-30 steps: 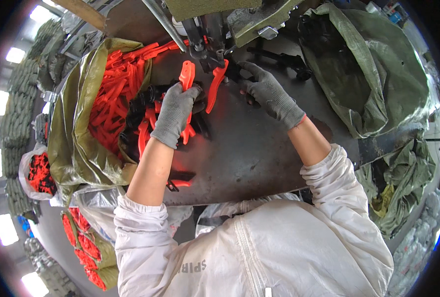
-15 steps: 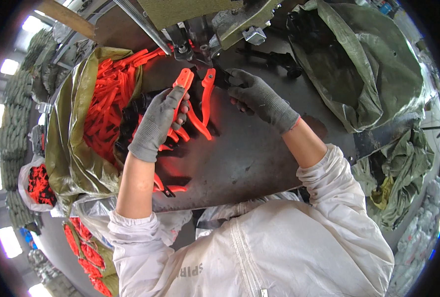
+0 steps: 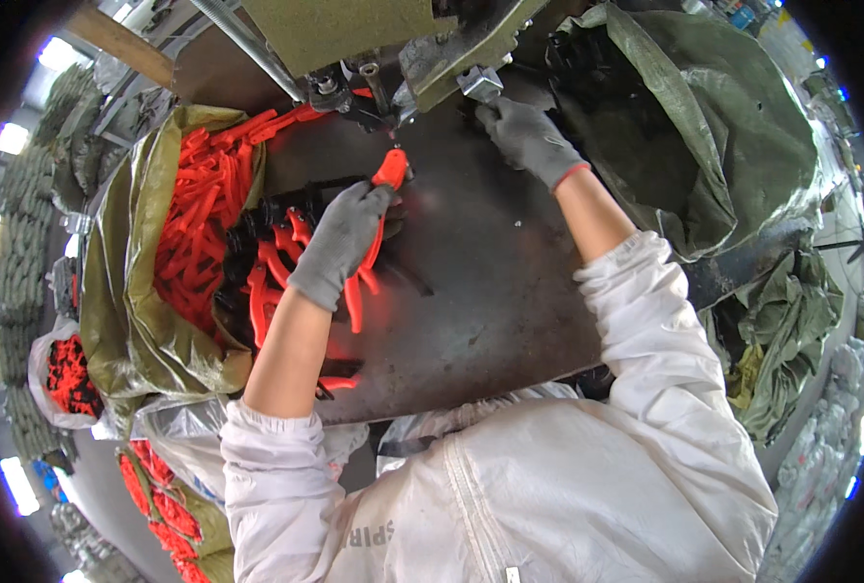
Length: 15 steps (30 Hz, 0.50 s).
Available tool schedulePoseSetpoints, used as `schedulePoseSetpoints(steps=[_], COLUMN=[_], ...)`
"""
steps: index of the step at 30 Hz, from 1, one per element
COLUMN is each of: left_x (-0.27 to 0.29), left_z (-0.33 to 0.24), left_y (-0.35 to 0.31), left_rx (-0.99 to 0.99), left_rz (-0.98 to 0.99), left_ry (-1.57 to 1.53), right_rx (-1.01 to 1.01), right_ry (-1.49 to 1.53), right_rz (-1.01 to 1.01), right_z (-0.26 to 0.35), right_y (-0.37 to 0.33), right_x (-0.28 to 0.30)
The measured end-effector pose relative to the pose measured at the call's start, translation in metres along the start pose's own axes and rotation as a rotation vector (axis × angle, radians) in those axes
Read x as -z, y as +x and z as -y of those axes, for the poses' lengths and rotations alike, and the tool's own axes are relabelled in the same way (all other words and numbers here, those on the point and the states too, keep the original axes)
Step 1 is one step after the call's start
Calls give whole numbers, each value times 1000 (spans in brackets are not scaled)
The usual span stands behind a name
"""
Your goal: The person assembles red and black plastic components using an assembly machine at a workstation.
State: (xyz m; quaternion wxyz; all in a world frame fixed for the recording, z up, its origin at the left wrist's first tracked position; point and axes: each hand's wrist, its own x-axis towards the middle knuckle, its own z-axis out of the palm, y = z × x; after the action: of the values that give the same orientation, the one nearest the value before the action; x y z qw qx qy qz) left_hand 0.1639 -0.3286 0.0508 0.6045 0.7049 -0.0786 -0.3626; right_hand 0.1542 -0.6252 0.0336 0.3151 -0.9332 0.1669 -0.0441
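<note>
My gloved left hand (image 3: 347, 238) is closed round an orange-red plastic handle piece (image 3: 391, 169), whose rounded upper end sits just below the machine's metal tip (image 3: 391, 124). Beneath that hand, more orange-red two-legged handles (image 3: 354, 296) lie on the dark table. My gloved right hand (image 3: 527, 141) is farther to the right, near the machine's silver block (image 3: 480, 84). Its fingers are curled, and what they grip, if anything, is hidden against the dark background.
At left stands an olive sack (image 3: 126, 301) full of orange-red handle pieces (image 3: 199, 204). A dark green sack (image 3: 733, 117) with black parts is at right. The machine's green body (image 3: 339, 29) overhangs the far side of the metal table (image 3: 490, 301).
My right hand has moved away from the left, toward the far right by the silver block. My left hand has shifted slightly right and nearer, with the handle piece turned under the machine tip.
</note>
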Motion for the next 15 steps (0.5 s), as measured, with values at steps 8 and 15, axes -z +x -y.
schedulePoseSetpoints(steps=[8,15], left_x=[7,10], left_z=[-21,-46], left_y=[-5,1], left_rx=[13,-60], left_rz=[-85,25], left_ry=[-75,102], right_rx=[30,-40], right_ry=[775,968], right_rz=[80,473], right_z=[9,59], right_y=[-66,-82], right_x=[19,29])
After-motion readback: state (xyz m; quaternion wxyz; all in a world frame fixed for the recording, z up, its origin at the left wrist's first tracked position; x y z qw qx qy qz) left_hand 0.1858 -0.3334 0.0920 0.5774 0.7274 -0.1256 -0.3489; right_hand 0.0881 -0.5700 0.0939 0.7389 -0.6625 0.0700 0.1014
